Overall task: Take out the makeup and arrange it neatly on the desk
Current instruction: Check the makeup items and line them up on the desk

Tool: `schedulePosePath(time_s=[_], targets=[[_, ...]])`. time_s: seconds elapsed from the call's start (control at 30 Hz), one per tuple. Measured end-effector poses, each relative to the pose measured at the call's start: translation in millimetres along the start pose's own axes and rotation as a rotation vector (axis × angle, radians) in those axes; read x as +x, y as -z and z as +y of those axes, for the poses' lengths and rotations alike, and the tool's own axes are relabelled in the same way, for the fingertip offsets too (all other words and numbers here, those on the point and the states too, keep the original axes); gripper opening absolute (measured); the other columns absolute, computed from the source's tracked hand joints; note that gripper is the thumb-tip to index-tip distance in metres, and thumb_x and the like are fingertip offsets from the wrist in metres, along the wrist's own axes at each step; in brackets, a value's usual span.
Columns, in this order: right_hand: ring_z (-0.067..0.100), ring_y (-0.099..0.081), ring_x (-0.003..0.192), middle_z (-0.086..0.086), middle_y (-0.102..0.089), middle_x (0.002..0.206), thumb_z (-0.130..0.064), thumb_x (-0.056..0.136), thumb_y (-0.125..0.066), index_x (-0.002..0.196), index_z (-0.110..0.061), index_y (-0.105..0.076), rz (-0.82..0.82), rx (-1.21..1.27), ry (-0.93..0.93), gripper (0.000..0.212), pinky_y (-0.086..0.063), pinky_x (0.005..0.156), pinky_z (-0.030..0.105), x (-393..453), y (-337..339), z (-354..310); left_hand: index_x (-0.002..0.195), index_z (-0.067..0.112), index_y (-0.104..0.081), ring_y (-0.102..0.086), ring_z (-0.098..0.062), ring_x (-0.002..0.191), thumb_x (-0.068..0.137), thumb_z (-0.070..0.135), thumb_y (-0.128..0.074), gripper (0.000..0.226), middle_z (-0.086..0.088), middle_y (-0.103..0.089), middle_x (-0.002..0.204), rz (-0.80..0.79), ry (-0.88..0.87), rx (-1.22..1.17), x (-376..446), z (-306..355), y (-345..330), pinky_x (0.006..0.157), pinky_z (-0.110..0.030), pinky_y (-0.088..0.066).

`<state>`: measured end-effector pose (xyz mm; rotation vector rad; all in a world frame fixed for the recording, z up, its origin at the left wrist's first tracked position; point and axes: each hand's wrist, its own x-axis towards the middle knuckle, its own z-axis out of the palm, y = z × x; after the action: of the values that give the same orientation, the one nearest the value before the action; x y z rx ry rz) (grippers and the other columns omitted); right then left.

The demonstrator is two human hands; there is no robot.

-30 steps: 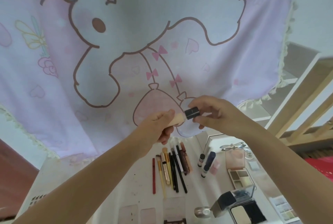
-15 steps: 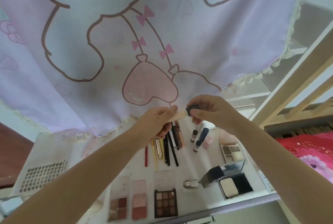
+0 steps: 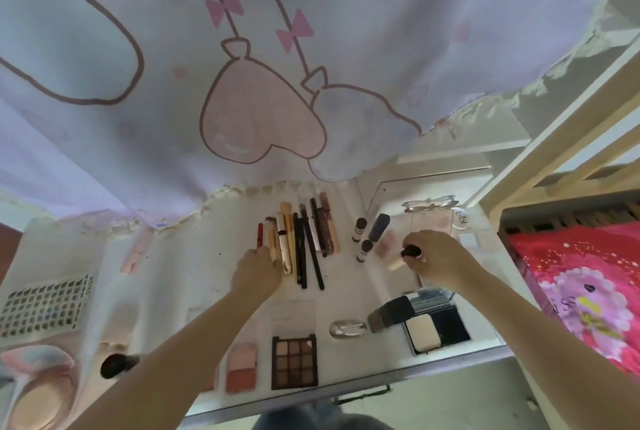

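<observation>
A cartoon curtain (image 3: pixel 311 48) hangs behind the white desk (image 3: pixel 194 256).

both arms reach forward; left hand (image 3: pixel 257 269) curled knuckles-up, right hand (image 3: pixel 437 258) in a pinching grip.

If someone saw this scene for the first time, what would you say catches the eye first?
A big pastel curtain printed with a pink heart fills the upper half. Below it, a row of pencils and brushes lies on the white desk, where the left hand rests. To their right, the right hand grips a black-capped beige tube.
</observation>
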<state>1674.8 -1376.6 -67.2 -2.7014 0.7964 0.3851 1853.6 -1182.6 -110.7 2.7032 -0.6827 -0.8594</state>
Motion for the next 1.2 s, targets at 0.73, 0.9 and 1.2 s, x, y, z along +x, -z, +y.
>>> schedulePosePath(time_s=[0.73,0.9,1.2], targets=[[0.019,-0.061,0.102,0.002,-0.061,0.117,-0.026,0.093,-0.047,0.127,-0.016,-0.047,-0.112,-0.114,0.0,0.035,-0.048,0.092,0.027,18,-29,-12,0.144,-0.003,0.008,0.011,-0.037,0.142,0.097,0.039,-0.036,0.077,-0.026,0.014,0.151,-0.18,0.197,0.276,24,-70,-22,0.118,-0.042,-0.008],[0.018,-0.058,0.103,0.001,-0.056,0.115,-0.026,0.09,-0.051,0.129,-0.018,-0.042,-0.125,-0.237,-0.017,0.041,-0.05,0.085,0.028,11,-10,-20,0.144,-0.002,0.008,0.01,-0.037,0.142,0.097,0.039,-0.036,0.077,-0.025,0.013,0.152,-0.186,0.189,0.293,22,-70,-21,0.117,-0.042,-0.009],[0.02,-0.045,0.114,0.004,-0.052,0.121,-0.026,0.092,-0.045,0.121,-0.012,-0.05,0.028,-0.271,0.316,0.033,-0.043,0.096,0.031,29,15,-113,0.129,0.012,-0.045,-0.045,-0.022,0.124,0.098,0.024,-0.038,0.034,-0.005,-0.045,0.135,-0.129,0.155,0.454,27,-106,49,0.094,-0.032,-0.043]])
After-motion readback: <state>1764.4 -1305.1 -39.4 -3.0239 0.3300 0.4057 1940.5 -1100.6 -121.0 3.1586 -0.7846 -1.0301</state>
